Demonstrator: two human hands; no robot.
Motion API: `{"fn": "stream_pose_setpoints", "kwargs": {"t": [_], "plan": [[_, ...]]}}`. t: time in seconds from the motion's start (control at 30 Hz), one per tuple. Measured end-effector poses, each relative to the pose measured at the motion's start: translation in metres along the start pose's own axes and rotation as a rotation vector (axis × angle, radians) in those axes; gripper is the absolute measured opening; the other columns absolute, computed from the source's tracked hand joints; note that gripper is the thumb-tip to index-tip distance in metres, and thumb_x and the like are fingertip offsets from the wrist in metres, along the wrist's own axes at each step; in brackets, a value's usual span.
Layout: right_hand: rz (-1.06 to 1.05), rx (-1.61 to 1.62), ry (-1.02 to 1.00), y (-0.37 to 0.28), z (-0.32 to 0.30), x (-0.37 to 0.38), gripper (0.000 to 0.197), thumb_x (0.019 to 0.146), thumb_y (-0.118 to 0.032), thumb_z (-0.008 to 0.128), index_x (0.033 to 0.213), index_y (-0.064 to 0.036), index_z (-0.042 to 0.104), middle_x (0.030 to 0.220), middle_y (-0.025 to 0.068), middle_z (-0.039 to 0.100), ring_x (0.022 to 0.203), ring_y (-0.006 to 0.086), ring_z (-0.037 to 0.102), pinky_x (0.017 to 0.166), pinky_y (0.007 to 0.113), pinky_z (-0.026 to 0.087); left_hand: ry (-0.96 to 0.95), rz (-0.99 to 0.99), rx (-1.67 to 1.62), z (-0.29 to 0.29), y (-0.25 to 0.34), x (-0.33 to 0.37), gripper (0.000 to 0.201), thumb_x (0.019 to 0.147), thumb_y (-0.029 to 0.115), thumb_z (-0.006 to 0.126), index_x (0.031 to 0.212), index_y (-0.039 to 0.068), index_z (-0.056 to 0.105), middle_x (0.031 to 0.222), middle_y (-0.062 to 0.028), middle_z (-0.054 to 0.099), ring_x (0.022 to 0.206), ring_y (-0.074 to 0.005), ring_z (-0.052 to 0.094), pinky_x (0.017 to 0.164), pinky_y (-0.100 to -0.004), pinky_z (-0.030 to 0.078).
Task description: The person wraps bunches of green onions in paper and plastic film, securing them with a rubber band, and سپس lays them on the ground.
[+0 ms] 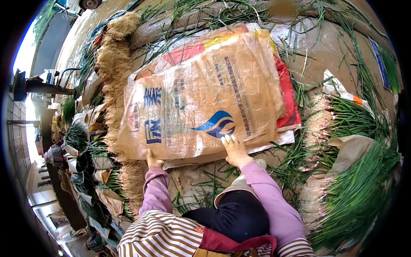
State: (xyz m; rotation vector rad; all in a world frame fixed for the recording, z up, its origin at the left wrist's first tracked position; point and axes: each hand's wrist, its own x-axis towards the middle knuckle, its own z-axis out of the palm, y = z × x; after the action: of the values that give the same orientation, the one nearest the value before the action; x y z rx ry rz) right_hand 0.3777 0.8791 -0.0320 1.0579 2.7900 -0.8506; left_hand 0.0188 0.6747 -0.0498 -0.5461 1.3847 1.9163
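Observation:
A flat, tan woven plastic sack (197, 103) with blue print lies before me on top of other sacks. My left hand (155, 160) is at its near left corner, with one finger over the edge and the others partly hidden; it appears to grip that edge. On the near edge to the right rests my right hand (236, 150), its fingers stretched out on the sack beside the blue flame-shaped print. Beneath the tan sack, a red and yellow sack (287, 90) shows along the right side and the far edge.
Bundled green onions (351, 124) with pale roots lie at the right, partly under a brown sheet (349, 150). More onions, roots toward me, form a long row (113, 77) at the left. Loose green leaves (209, 188) litter the wet ground. My knee (242, 214) is close below the sacks.

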Motion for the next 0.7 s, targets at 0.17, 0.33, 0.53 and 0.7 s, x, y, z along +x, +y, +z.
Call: {"fn": "stream_pose_setpoints", "kwargs": {"t": [0.17,0.33,0.53,0.7], "plan": [[0.106,0.256,0.047,0.034,0.011,-0.029,0.044,0.073,-0.016,0.06,0.114,-0.0026,0.05,0.111,0.015,0.053,0.105,0.0302,0.048,0.09,0.039,0.038,0.541,0.053,0.602,-0.077,-0.069,-0.022,0.054,0.072,0.02,0.066,0.119,0.005,0.045,0.109,-0.0125,0.053,0.096,-0.0235,0.052,0.083,-0.0375,0.041],[0.674,0.703,0.625,0.098,-0.011,-0.02,0.041,0.074,-0.011,0.065,0.11,0.0026,0.049,0.104,0.0188,0.055,0.096,0.0312,0.053,0.086,0.038,0.04,0.05,0.536,1.052,-0.026,-0.113,-0.047,0.052,0.071,0.005,0.063,0.119,0.002,0.042,0.109,-0.0153,0.051,0.099,-0.0244,0.051,0.085,-0.0333,0.041],[0.875,0.528,0.158,0.109,-0.015,-0.015,0.038,0.071,-0.024,0.069,0.096,0.0029,0.059,0.095,0.0218,0.061,0.089,0.0336,0.059,0.078,0.038,0.043,-0.148,0.75,1.826,0.057,-0.125,-0.046,0.072,0.073,0.025,0.064,0.134,0.014,0.028,0.136,-0.0145,0.029,0.126,-0.033,0.026,0.102,-0.043,0.023],[0.672,0.238,0.248,0.092,-0.06,-0.01,0.026,0.08,-0.024,0.057,0.083,0.001,0.06,0.071,0.0237,0.058,0.07,0.0412,0.056,0.063,0.043,0.042,-0.25,0.588,2.069,0.088,-0.138,-0.022,0.075,0.078,0.047,0.055,0.139,0.022,0.018,0.144,-0.0126,0.013,0.133,-0.0316,0.009,0.103,-0.0531,0.01]]}}
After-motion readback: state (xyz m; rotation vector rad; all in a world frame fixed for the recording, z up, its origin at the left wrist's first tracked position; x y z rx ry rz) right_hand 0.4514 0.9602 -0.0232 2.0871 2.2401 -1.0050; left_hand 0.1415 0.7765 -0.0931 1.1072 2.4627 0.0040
